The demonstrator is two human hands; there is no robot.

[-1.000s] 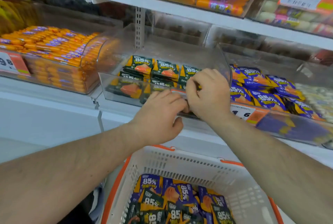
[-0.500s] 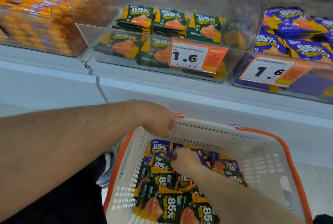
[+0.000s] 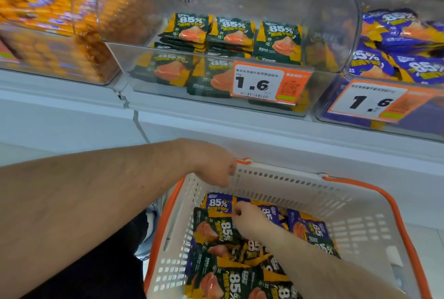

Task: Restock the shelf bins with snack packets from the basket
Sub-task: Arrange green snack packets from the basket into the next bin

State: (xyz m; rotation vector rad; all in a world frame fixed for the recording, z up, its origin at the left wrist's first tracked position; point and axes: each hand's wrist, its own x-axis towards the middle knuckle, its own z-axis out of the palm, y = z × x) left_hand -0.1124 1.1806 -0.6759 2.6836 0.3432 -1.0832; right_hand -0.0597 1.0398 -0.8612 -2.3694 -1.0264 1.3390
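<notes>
Three clear shelf bins in view. Middle bin (image 3: 331, 22): three short stacks of dark green snack packets (image 3: 230, 32) in a row at the back, each top packet printed "85%"; more green packets lie behind the bin's front wall, count unclear. Orange-and-white price tag (image 3: 270, 83) on that front wall reads "1.6"; the small print is illegible. Right bin (image 3: 336, 111): purple packets (image 3: 403, 34), also "85%", at least four visible, loosely piled; its own second tag (image 3: 374, 101) reads "1.6". Left bin (image 3: 91, 41): many orange stick-shaped packs (image 3: 48, 8), blurred, uncountable.

One white basket (image 3: 300, 193) with orange rim below the shelf (image 3: 216, 128). It holds a mixed heap of green and purple "85%" packets (image 3: 237, 277); roughly eight or more show, overlapping, so no exact count.

Two bare hands. Left hand (image 3: 216, 166): forearm crosses from the left, hand hangs over the basket's far left corner, fingers curled under; whether the grip touches the rim or holds anything, cannot tell. Right hand (image 3: 249, 220): arm reaches in from lower right, hand down among the packets, fingers bent with tips at the edge of a green packet (image 3: 211, 229) lying near the basket's back left; grip appears pinched on it, though the contact is partly hidden.
</notes>
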